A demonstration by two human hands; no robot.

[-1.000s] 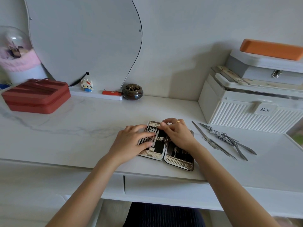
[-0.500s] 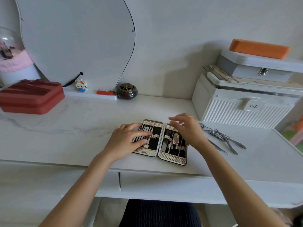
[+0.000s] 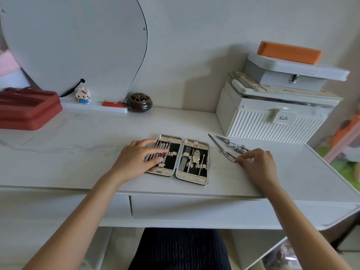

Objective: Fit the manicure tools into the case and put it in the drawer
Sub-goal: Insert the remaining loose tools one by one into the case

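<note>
One piece of writing can be read from where we sit: a small tab on the ribbed white storage box [image 3: 272, 121] carries the handwritten word "KaSi". On that box rests a grey-and-white latch case [image 3: 288, 75], and an orange block [image 3: 289, 52] lies on top of it.

We see the manicure case [image 3: 178, 158] lying open and flat near the front edge of the white marble-look desk [image 3: 78, 149], its two gold-patterned halves spread side by side. Several slim tools sit in the black lining of each half. Our left hand [image 3: 136, 159] rests on the left half, fingers fairly straight and spread over the tools there, gripping nothing. To the right of the case, well clear of it, loose metal tools [image 3: 228, 148] lie in a small pile on the desk. Our right hand [image 3: 259, 164] is at the near end of that pile, fingertips curled and pinching the end of one tool; which tool it is, we cannot tell.

Below the desk edge, the drawer [image 3: 194, 209] front is closed.

Against the pale wall stands a large curved mirror [image 3: 78, 45]. Along its white base sit a little brick-built cat figure [image 3: 83, 95], a small red object [image 3: 114, 104] and a dark round pierced pot [image 3: 139, 102]. A red zip case [image 3: 27, 110] lies at the far left.
</note>
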